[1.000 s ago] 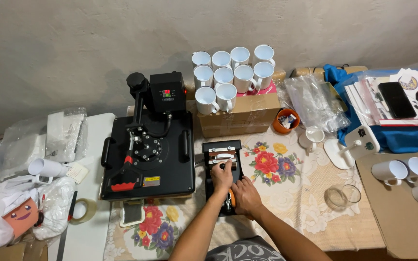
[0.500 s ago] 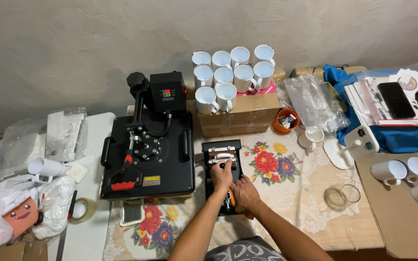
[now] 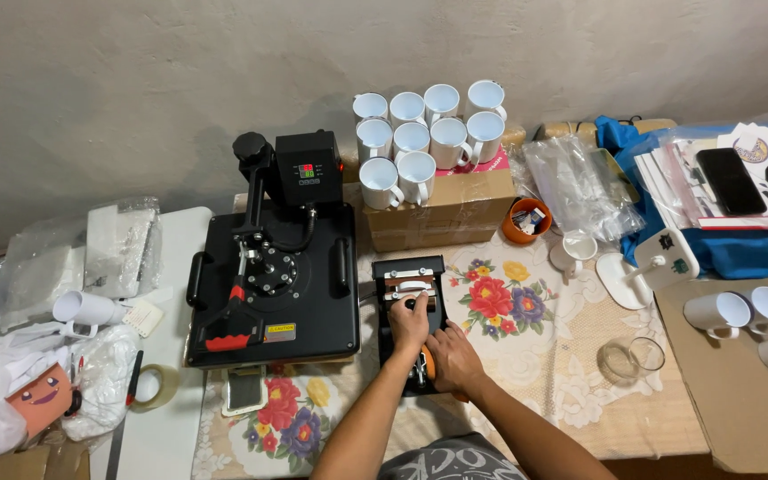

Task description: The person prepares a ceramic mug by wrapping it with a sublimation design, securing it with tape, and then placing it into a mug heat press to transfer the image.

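A small black mug press (image 3: 406, 283) with a brown heating band lies on the flowered tablecloth, right of a big black flat heat press (image 3: 273, 284). My left hand (image 3: 409, 324) rests on top of the mug press, fingers curled over its middle near a black knob. My right hand (image 3: 452, 356) is at the near end of the mug press, closed around its orange-tipped lever. Both forearms come up from the bottom edge.
Several white mugs (image 3: 424, 138) stand on a cardboard box (image 3: 437, 209) behind. More white mugs (image 3: 757, 311) lie on cardboard at right. A glass (image 3: 630, 359), an orange cup (image 3: 526, 222), plastic bags (image 3: 575, 182), a tape roll (image 3: 155, 388) and a phone (image 3: 729, 180) surround the work area.
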